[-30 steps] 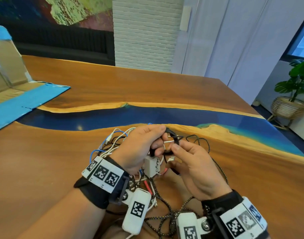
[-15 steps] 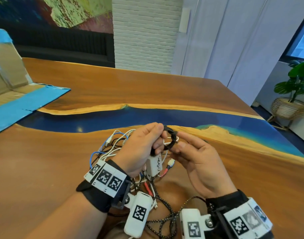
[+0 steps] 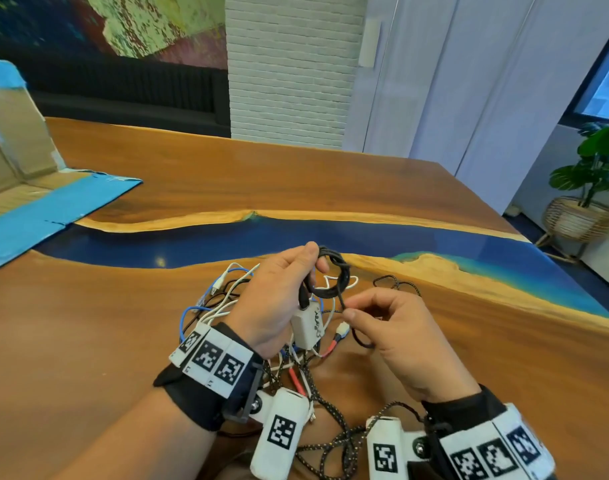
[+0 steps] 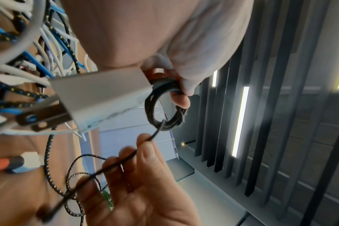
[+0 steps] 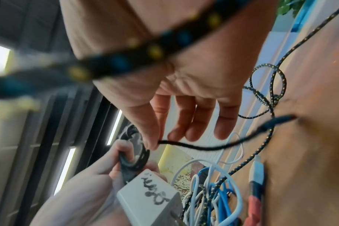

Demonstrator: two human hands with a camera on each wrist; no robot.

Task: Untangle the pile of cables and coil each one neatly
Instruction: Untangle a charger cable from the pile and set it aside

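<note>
My left hand (image 3: 279,299) grips a small coil of black cable (image 3: 334,275) above the pile, thumb on top; the coil (image 4: 164,110) is looped round a fingertip. A white plug adapter (image 3: 308,329) hangs from the coil under that hand. My right hand (image 3: 393,337) pinches the black cable's loose tail (image 3: 344,304) between thumb and forefinger just below the coil; the tail (image 5: 194,146) trails off to a black plug end (image 5: 275,122). The tangled pile of white, blue and braided cables (image 3: 227,299) lies on the table beneath both hands.
A wooden table with a blue resin strip (image 3: 296,233) carries everything. A flattened cardboard box with blue tape (image 3: 36,209) lies at the far left. A black-and-yellow braided cable (image 3: 330,420) runs under my wrists. A potted plant (image 3: 587,202) stands beyond the table's right edge.
My left hand has lifted the black coil slightly higher. My right hand has dropped away from the coil and now pinches the tail lower down.
</note>
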